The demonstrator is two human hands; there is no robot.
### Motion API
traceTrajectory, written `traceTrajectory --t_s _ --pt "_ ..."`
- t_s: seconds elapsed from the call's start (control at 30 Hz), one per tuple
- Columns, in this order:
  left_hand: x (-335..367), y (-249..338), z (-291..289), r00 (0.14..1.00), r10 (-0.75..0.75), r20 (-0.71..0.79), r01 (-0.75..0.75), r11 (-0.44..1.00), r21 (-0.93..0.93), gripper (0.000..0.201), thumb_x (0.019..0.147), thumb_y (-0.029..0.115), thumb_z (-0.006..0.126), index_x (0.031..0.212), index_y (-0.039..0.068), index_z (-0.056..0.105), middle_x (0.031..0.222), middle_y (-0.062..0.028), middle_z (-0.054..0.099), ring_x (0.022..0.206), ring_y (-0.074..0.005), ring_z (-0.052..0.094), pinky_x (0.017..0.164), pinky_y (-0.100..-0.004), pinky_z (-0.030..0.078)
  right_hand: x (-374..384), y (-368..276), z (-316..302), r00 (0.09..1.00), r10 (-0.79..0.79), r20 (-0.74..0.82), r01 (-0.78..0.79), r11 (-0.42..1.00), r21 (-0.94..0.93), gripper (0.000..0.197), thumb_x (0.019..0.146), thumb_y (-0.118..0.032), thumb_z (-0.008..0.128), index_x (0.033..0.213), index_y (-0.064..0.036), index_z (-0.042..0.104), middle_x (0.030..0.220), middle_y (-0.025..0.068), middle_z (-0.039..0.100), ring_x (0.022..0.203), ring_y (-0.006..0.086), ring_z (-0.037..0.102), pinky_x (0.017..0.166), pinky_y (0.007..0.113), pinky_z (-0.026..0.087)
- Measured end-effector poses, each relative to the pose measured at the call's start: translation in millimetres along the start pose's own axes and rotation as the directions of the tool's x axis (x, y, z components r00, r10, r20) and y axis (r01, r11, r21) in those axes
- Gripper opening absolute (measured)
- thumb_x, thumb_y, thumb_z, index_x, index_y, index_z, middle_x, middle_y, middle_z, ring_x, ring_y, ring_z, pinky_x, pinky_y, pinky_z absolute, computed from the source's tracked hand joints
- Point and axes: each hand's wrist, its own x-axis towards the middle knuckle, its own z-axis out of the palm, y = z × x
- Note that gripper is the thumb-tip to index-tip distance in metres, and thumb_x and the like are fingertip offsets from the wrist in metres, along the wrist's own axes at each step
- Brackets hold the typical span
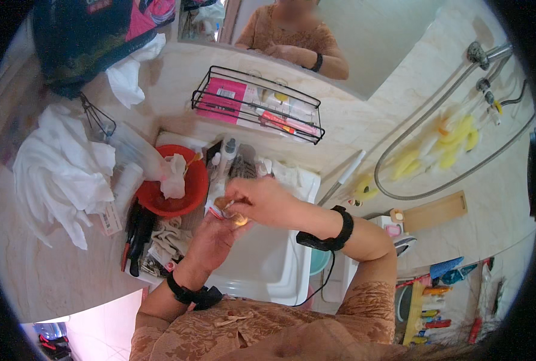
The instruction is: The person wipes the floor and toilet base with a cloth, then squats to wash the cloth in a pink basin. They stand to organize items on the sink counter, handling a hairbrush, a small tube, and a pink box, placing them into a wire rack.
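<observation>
My two hands meet above the left part of the white washbasin (pixel 253 274). My left hand (pixel 212 242) is closed around a small whitish object with a red edge (pixel 214 212); its kind is mostly hidden by fingers. Just above it my right hand (pixel 259 201) pinches at that same spot, its fingertips bent down. A brownish patch and a yellow-orange spot show between the hands, too small to name. What the right fingertips grip, if anything, cannot be made out. Left of the hands, a red plastic bowl (pixel 174 207) holds a crumpled whitish bag or tissue (pixel 173 176).
Bottles (pixel 227 150) stand behind the basin. A black wire rack (pixel 257 102) with a pink packet and tubes hangs on the wall under a mirror (pixel 316 36). White cloths (pixel 66 168) lie at left; a shower hose (pixel 400 195) loops at right.
</observation>
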Motion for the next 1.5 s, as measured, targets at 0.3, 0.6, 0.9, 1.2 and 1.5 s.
traceTrajectory --t_s 0.3,0.6,0.9,1.2,1.5 --pt "-6.0 5.5 -9.6 0.963 -0.187 -0.193 0.186 0.982 -0.021 0.018 0.086 0.011 0.050 0.103 0.006 0.051 0.093 -0.0056 0.056 0.082 -0.0173 0.056 0.072 -0.0337 0.048 17.1 46.2 -151.4 0.949 0.026 -0.315 -0.216 0.781 -0.586 0.011 0.071 -0.008 0.064 0.082 -0.0054 0.063 0.078 0.0103 0.062 0.069 0.0259 0.059 0.062 0.033 0.046" --pt "-8.4 0.4 -23.4 0.960 -0.132 -0.248 0.151 0.987 0.059 0.009 0.086 0.011 0.051 0.092 0.006 0.054 0.078 -0.0047 0.056 0.067 -0.0153 0.056 0.061 -0.0295 0.049 43.6 113.0 -171.3 0.954 0.244 0.177 -0.067 0.744 -0.665 0.010 0.068 -0.011 0.064 0.076 -0.0055 0.061 0.074 0.0115 0.061 0.069 0.0256 0.057 0.061 0.036 0.044" --pt "-5.9 1.2 -21.5 0.952 -0.136 -0.275 0.165 0.983 0.084 0.008 0.085 0.010 0.051 0.091 0.005 0.054 0.078 -0.0052 0.056 0.067 -0.0150 0.055 0.060 -0.0286 0.049 44.5 102.9 -169.4 0.984 0.180 -0.008 -0.166 0.886 -0.432 0.014 0.072 -0.015 0.062 0.077 -0.0042 0.055 0.065 0.0079 0.054 0.061 0.0195 0.048 0.057 0.032 0.041" --pt "-4.7 2.6 -20.1 0.952 -0.155 -0.265 0.185 0.979 0.091 0.008 0.086 0.010 0.051 0.091 0.004 0.054 0.076 -0.0061 0.056 0.067 -0.0153 0.056 0.060 -0.0287 0.050 82.7 93.2 -158.1 0.914 0.359 0.187 -0.297 0.909 -0.293 0.018 0.074 -0.019 0.063 0.076 -0.0039 0.054 0.068 0.0068 0.055 0.063 0.0160 0.048 0.059 0.031 0.041" --pt "-5.4 5.0 -27.4 0.942 -0.216 -0.256 0.206 0.976 -0.067 0.007 0.086 0.010 0.051 0.090 0.005 0.053 0.077 -0.0062 0.056 0.066 -0.0153 0.055 0.059 -0.0293 0.047 84.4 91.2 -153.0 0.982 0.173 0.076 -0.129 0.907 -0.402 0.028 0.074 -0.029 0.064 0.080 -0.0040 0.054 0.074 0.0118 0.059 0.071 0.0231 0.053 0.065 0.036 0.042"
